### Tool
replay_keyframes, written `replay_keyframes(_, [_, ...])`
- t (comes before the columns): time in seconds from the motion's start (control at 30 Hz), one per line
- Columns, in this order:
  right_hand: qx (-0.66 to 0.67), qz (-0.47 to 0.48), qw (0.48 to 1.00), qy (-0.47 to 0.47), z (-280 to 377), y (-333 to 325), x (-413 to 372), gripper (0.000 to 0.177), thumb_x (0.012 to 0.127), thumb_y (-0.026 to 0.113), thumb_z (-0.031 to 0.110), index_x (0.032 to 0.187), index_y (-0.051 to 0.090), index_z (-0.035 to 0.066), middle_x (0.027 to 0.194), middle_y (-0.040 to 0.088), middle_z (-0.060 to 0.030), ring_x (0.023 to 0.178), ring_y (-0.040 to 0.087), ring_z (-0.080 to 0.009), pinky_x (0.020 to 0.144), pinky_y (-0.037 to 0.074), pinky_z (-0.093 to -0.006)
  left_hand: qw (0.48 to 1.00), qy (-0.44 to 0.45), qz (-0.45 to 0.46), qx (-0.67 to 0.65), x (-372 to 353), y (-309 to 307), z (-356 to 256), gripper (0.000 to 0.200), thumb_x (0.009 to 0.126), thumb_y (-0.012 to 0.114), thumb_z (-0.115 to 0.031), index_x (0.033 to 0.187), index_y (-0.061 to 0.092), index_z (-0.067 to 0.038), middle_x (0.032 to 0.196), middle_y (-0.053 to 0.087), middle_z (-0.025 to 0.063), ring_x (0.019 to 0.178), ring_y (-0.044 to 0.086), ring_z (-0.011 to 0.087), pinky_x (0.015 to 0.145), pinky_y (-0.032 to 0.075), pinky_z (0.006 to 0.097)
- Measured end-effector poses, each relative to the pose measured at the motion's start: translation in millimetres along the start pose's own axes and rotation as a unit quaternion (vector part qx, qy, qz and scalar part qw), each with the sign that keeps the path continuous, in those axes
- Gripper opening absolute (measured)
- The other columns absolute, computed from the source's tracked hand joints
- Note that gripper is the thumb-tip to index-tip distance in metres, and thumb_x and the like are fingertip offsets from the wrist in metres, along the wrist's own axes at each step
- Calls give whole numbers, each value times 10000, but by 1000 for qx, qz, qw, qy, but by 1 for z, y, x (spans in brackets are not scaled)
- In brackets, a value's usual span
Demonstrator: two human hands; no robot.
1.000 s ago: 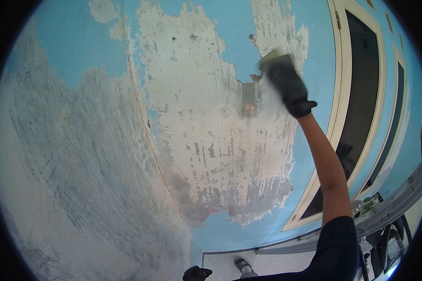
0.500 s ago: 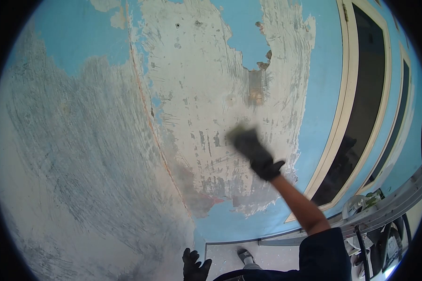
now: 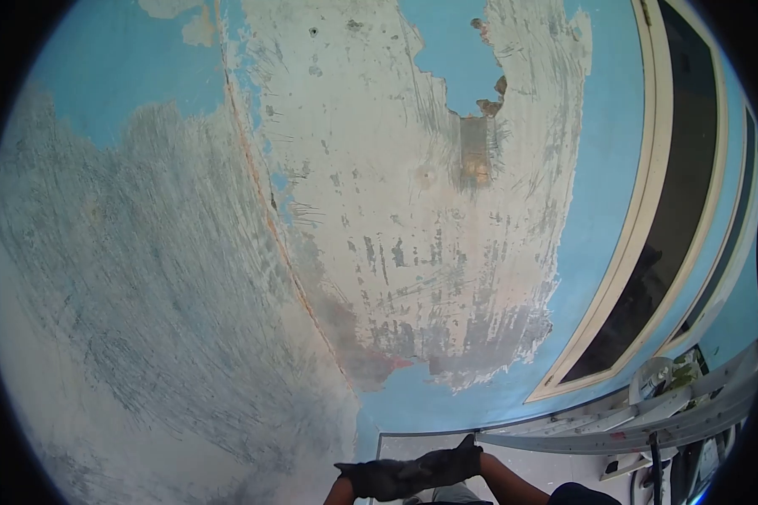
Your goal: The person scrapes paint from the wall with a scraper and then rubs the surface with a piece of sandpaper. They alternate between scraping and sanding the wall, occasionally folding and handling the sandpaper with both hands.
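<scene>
Both my hands wear dark gloves and meet low in front of my body, fingers overlapping. My left hand [image 3: 375,481] comes in from the left with its thumb pointing outward. My right hand [image 3: 453,468] lies against it, thumb raised. The fingers of both look curled together; whatever is between them is hidden. Ahead stands a wall [image 3: 370,168] scraped to pale, scratched plaster, with blue paint [image 3: 459,71] left in patches. An orange-brown crack [image 3: 257,177] runs down the corner between two wall faces.
A cream-framed window [image 3: 627,278] with dark glass is on the right. Below it a metal ladder [image 3: 615,439] lies along the lower right, with a clear plastic container [image 3: 651,379] and other clutter behind it. Pale floor [image 3: 531,467] shows at the bottom.
My right hand has dropped from the wall, where it was moving a pale pad, down to my left hand. The left hand has turned inward to meet it. The view has shifted slightly.
</scene>
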State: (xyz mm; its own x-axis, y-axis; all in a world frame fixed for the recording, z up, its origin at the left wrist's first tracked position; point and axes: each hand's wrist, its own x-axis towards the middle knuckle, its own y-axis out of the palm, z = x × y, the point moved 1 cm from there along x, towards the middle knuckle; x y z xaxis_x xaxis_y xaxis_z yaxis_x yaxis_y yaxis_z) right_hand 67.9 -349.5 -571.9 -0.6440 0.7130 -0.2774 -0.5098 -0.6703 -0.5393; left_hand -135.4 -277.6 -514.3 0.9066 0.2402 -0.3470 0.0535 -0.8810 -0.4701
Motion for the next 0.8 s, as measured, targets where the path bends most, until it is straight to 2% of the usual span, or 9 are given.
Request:
replay_keyframes(0.07, [197,-41,979,-20,-88,13,1,494,1034,424,369,1453,455,110,1425,537,-143,1335,482,-284,1124,356,-406,998,43,43,-35,36,1,47,438,956,634,-344,1288,608,-59,1124,696,96,963,647,142,876,524,339])
replay_keyframes(0.13, [512,-58,857,-35,-203,36,2,506,1037,427,316,1409,475,-23,1412,547,-155,1278,534,-259,1080,412,-384,996,-32,84,10,50,-21,3,453,983,597,-313,1363,553,-73,1168,682,96,1030,636,165,917,506,340])
replay_keyframes(0.27, [332,-208,906,-161,-23,-101,-107,426,1008,467,121,1410,491,-19,1468,498,-145,1350,470,-223,1104,365,-334,997,36,64,9,50,-51,-52,493,1039,470,-301,1503,390,-154,1377,580,109,1189,590,254,1002,467,356])
replay_keyframes(0.33, [181,-485,852,-79,-8,-129,-145,432,1015,428,102,1430,472,-11,1491,476,-131,1371,445,-238,1122,348,-382,952,55,-56,297,41,-72,-63,460,1040,443,-297,1485,422,-181,1433,542,102,1224,582,302,1032,457,373])
replay_keyframes(0.4, [129,-614,774,-78,-39,-160,-175,434,1023,433,115,1438,464,-6,1490,478,-131,1383,430,-234,1129,336,-383,924,27,-318,213,22,-114,-93,425,1041,422,-292,1447,479,-182,1450,522,97,1248,565,297,1051,448,396])
replay_keyframes(0.47, [24,-839,541,-58,-70,-190,-205,438,1037,445,140,1454,447,5,1487,483,-131,1408,400,-227,1144,313,-385,742,53,-626,236,2,-159,-148,341,999,528,-157,1321,601,-73,1287,644,141,1133,647,303,971,502,359])
replay_keyframes(0.6, [-178,-862,472,58,-87,-251,-224,493,1015,495,76,1476,363,-36,1550,390,-152,1464,310,-304,1160,284,-399,248,217,-867,375,-15,-274,-235,382,996,566,-122,1345,537,30,1300,609,230,1134,647,335,921,529,374])
replay_keyframes(0.73, [-250,-855,419,177,-100,-277,-200,643,995,560,152,1531,246,-13,1614,240,-181,1519,97,-357,1192,208,-420,258,207,-867,371,30,-363,-289,518,968,603,-165,1443,438,-40,1351,564,229,1130,642,341,857,558,406])
replay_keyframes(0.8, [-316,-837,430,123,-105,-271,-204,682,986,567,156,1545,211,-6,1622,217,-178,1521,93,-347,1193,206,-431,413,204,-793,398,93,-371,-287,647,899,672,-206,1469,404,-57,1454,471,227,1220,584,363,958,515,468])
